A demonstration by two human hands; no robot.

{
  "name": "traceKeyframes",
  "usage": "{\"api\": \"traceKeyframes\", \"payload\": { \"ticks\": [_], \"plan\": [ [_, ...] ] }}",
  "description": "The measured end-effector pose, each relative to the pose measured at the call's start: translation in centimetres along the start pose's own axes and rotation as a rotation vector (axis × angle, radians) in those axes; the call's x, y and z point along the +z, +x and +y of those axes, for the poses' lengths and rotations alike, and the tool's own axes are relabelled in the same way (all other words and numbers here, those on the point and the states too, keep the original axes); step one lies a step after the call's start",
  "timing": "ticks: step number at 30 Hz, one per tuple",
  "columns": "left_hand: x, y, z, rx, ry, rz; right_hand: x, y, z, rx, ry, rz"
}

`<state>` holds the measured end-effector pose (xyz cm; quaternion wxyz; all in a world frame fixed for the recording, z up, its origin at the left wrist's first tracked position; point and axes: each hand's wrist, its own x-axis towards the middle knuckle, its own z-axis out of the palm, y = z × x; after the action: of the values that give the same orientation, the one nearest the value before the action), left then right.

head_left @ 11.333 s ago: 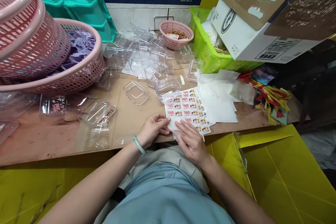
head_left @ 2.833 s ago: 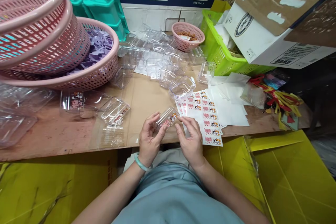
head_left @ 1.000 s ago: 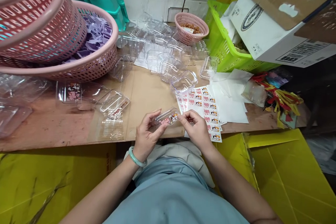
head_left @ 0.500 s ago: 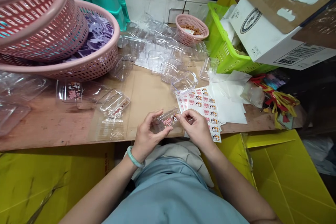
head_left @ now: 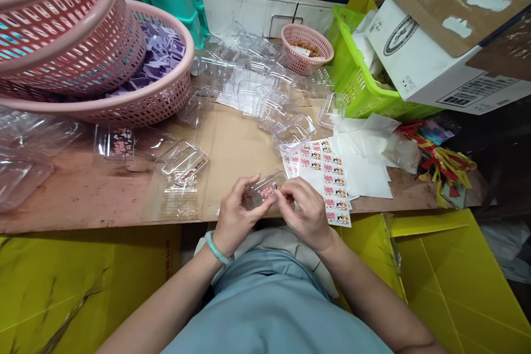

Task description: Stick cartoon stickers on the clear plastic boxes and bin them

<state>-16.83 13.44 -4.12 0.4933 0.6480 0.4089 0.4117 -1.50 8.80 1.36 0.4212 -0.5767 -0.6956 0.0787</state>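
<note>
My left hand (head_left: pixel 234 213), with a pale green bangle at its wrist, grips a small clear plastic box (head_left: pixel 262 181) between thumb and fingers, just above the table's front edge. A sticker (head_left: pixel 267 192) with pink lettering and a cat picture lies along the box's face. At the sticker's right end, my right hand (head_left: pixel 306 211) is closed in a pinch on it, its fingertips partly covering the cat. Printed sticker sheets (head_left: pixel 327 177) with rows of the same design lie beside my right hand.
Clear plastic boxes (head_left: pixel 294 130) crowd the back of the table, and stickered ones (head_left: pixel 186 163) lie at left. Pink baskets (head_left: pixel 166 105) with purple pieces stand at back left. A small pink basket (head_left: pixel 307 61), green crate (head_left: pixel 365 88) and blank papers (head_left: pixel 365 171) occupy the right.
My right fingers have shifted slightly left along the sticker and curled in more, covering more of the cat. My left hand keeps its hold on the box. The whole view has shifted slightly.
</note>
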Motion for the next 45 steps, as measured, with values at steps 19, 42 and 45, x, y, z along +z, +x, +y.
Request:
{"api": "traceKeyframes", "payload": {
  "ticks": [19, 42, 45],
  "plan": [
    [0.2, 0.1, 0.0, -0.097, -0.085, 0.038, 0.0, 1.2, 1.1, 0.598, 0.296, -0.044],
    [-0.4, 0.4, -0.1, -0.114, -0.172, -0.004, 0.3, 0.7, -2.0, -0.266, -0.190, 0.026],
    [-0.4, 0.5, -0.1, -0.146, -0.181, 0.007, 0.3, 1.2, -1.1, -0.043, -0.057, 0.071]
  ]
}}
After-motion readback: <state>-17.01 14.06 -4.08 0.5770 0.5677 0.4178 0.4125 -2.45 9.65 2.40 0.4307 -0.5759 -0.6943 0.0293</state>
